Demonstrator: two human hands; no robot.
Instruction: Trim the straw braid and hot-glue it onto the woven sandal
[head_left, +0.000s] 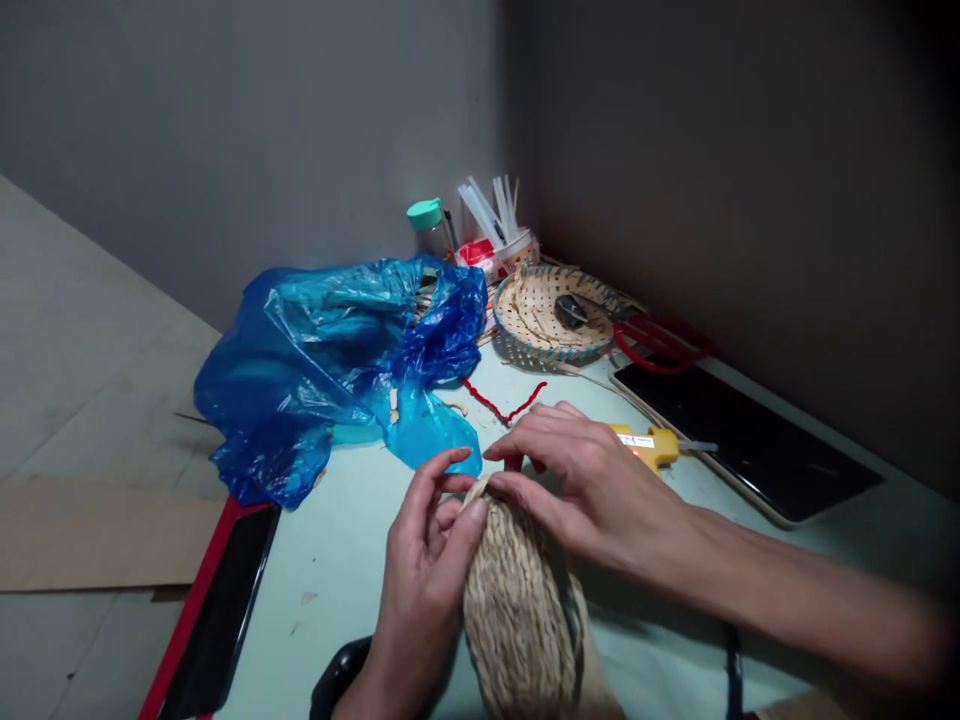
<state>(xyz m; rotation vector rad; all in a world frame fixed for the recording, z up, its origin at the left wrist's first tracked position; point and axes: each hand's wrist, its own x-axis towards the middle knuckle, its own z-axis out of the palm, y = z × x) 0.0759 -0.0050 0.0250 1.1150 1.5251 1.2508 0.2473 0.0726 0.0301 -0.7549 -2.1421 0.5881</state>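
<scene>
A braided straw piece point(517, 610), tan and made of several plaited rows, stands at the front of the table, its far end raised between my hands. My left hand point(431, 560) grips that end from the left, thumb on the braid. From the right, my right hand point(577, 470) pinches a pale strip of straw point(477, 488) at the tip, thumb and fingers close together. Just behind my right hand lies a yellow hot glue gun point(660, 448) with a clear glue stick poking out. A red fuzzy wire point(501, 408) lies bent beyond my fingertips.
A blue plastic bag point(330, 350) fills the back left. Behind it stand a bottle with a teal lid point(427, 225) and a tub holding glue sticks point(517, 255). A woven basket point(555, 320), red-handled scissors point(660, 345) and a dark tablet point(757, 440) lie along the right wall.
</scene>
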